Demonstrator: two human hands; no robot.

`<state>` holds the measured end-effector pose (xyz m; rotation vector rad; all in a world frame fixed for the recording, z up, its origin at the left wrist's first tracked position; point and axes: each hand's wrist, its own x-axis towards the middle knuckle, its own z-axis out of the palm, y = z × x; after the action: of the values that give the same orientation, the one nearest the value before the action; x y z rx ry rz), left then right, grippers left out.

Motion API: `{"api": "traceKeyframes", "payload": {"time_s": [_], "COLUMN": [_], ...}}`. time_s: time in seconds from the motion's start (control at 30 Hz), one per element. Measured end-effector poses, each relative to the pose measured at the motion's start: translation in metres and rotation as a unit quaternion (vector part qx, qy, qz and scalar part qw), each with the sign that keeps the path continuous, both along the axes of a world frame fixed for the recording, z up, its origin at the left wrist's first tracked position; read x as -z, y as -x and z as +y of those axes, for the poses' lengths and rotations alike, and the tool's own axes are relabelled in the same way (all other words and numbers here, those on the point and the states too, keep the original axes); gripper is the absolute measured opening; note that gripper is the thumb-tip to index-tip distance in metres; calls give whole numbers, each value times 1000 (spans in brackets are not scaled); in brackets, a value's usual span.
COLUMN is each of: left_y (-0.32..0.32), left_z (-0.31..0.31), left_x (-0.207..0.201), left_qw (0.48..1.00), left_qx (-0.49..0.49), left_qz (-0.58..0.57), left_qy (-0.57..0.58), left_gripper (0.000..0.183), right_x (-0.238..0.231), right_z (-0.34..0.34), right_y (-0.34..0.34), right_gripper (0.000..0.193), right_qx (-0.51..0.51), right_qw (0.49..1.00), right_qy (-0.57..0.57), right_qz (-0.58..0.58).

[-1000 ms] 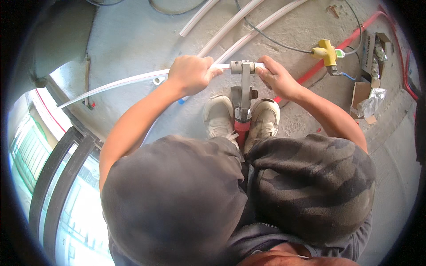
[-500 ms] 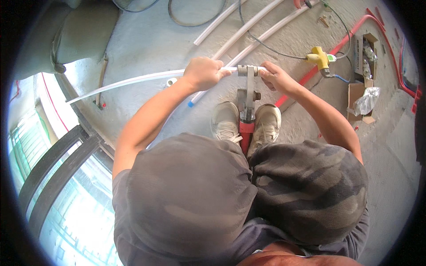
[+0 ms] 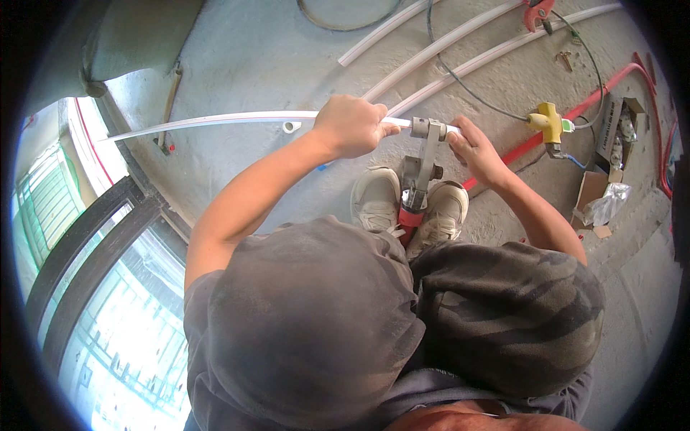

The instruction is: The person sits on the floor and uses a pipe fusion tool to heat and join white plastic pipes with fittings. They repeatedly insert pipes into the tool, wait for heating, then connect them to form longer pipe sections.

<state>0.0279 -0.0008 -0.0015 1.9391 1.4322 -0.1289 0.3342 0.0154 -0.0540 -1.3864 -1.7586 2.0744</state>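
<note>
My left hand (image 3: 352, 127) is closed round a long white plastic pipe (image 3: 215, 119), whose free length arcs off to the left. The pipe's right end meets the metal head of a pipe fusion welder (image 3: 429, 147). That tool stands between my shoes (image 3: 376, 197), its red handle (image 3: 410, 219) low between them. On the head's other side, my right hand (image 3: 477, 152) pinches a small white piece (image 3: 453, 130), seemingly a pipe fitting, against it. My fingers hide most of that piece, so its exact shape is unclear.
Several white pipes (image 3: 460, 37) lie on the concrete floor ahead, with a red pipe cutter (image 3: 537, 13). A yellow connector (image 3: 548, 123) with cables, a red pipe (image 3: 514, 152) and an open carton (image 3: 591, 192) are at right. A hammer (image 3: 169, 108) lies left, near a window frame (image 3: 93, 276).
The view has shifted, so the floor items appear farther right. Both hands keep their hold at the welder head, and the welder now leans slightly more to the right.
</note>
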Motion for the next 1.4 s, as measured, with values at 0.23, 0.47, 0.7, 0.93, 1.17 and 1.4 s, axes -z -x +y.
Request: {"api": "traceKeyframes", "payload": {"time_s": [0.23,0.47,0.7,0.93,1.17,1.4], "left_y": [0,-1,2,8,2,10], "left_z": [-1,0,-2,-15,-21,-20], "left_x": [4,5,7,10,13,19], "left_qw": [1000,1000,999,988,984,983], "left_qx": [-14,-3,17,8,-43,-36], "left_qz": [-18,-20,-29,-61,-82,-91], "left_qy": [-17,-17,-39,-142,-152,-154], "left_gripper": [46,48,44,33,34,35], "right_x": [-9,-13,-9,-26,-38,-23], "right_z": [2,2,6,15,20,18], "right_y": [3,3,-1,1,5,-4], "right_gripper": [24,26,29,32,33,28], "right_qx": [5,14,-12,-1,39,62], "right_qw": [999,999,1000,999,996,991], "right_qy": [35,51,26,30,82,116], "right_qz": [-13,-12,8,-19,19,41]}}
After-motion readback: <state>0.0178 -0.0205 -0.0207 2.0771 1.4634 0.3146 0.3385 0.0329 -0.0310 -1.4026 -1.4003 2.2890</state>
